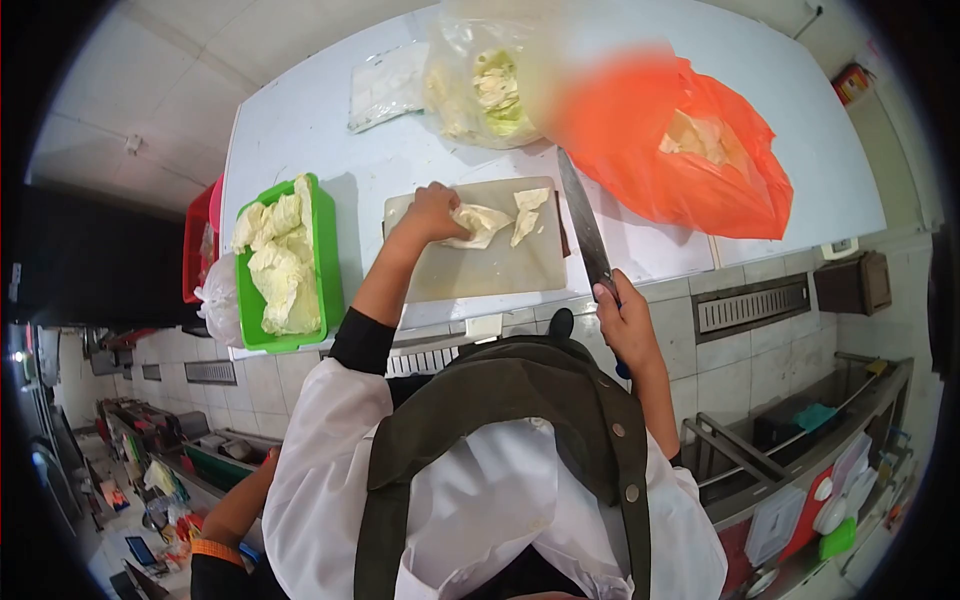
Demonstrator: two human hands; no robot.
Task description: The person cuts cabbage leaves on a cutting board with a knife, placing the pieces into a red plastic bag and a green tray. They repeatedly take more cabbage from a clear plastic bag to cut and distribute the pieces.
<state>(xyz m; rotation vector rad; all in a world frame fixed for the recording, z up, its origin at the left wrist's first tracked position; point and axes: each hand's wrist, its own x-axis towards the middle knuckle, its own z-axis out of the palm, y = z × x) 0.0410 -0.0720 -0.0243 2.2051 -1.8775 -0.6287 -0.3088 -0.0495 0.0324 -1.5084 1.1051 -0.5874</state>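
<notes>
A white tabletop (300,120) carries an orange bag (640,150) and a clear bag of cabbage (480,90) along its far edge. A green tray (328,260) of cut leaves sits at the left edge. Centred is the cutting board (500,270). The left hand (432,212) presses a cabbage piece (482,224); the right hand (625,320) grips a knife (582,225), lifted beside the board. Slicing seems underway; the next cut needs fingers tucked clear.

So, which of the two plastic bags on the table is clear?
The clear bag, at the far edge behind the cutting board, shows pale green cabbage inside. The other bag, to its right, is orange.
</notes>
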